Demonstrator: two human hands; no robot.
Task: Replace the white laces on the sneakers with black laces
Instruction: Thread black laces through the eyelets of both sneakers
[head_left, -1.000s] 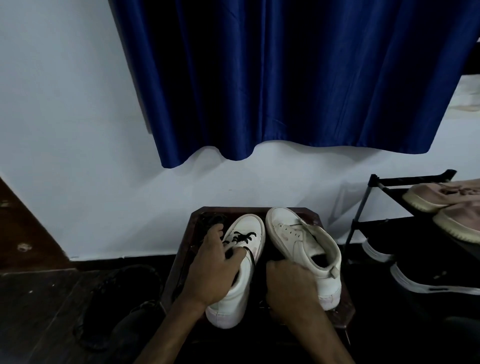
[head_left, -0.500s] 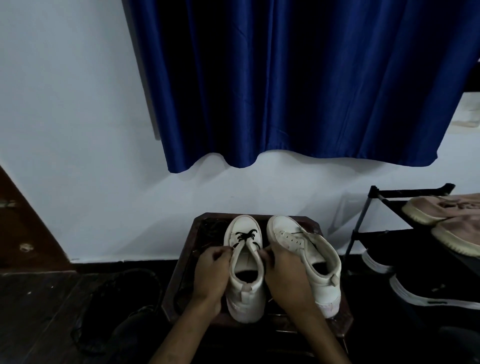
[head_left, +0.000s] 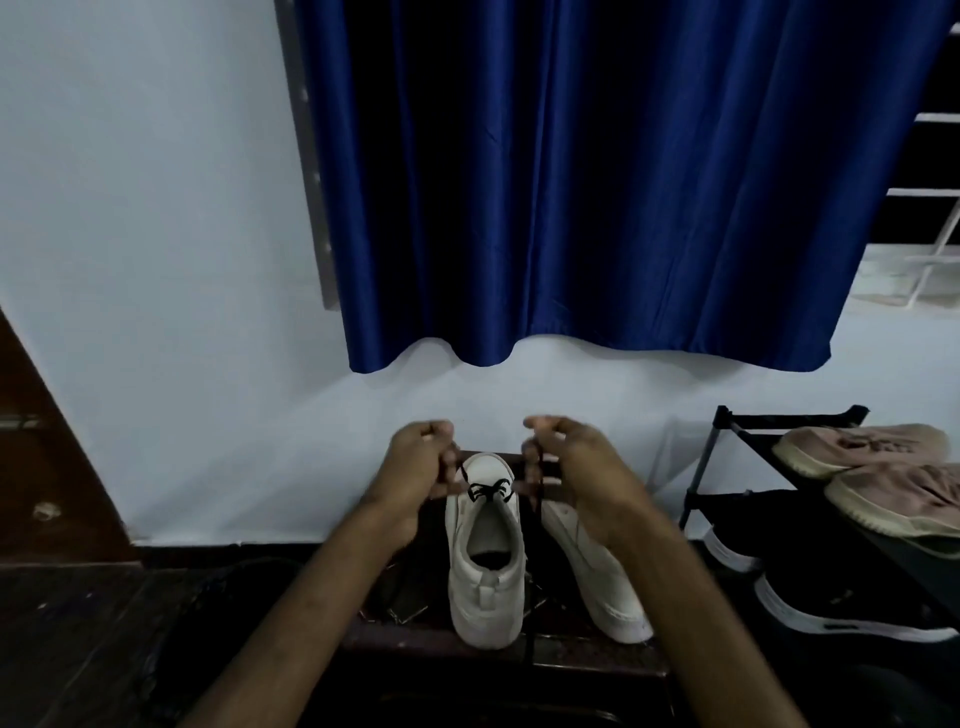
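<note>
Left hand (head_left: 421, 462), right hand (head_left: 574, 467): each pinching one end of black lace (head_left: 487, 491) threaded through white sneaker (head_left: 485, 587), lower centre.

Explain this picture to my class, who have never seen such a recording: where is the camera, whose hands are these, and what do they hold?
No machine here: the camera sits on a person's head, looking forward and down, so both arms are the wearer's own. The left hand and right hand each pinch an end of a black lace threaded through the front eyelets of a white sneaker. A second white sneaker stands beside it on a dark low stand. A shoe rack with other shoes is at the right.
</note>
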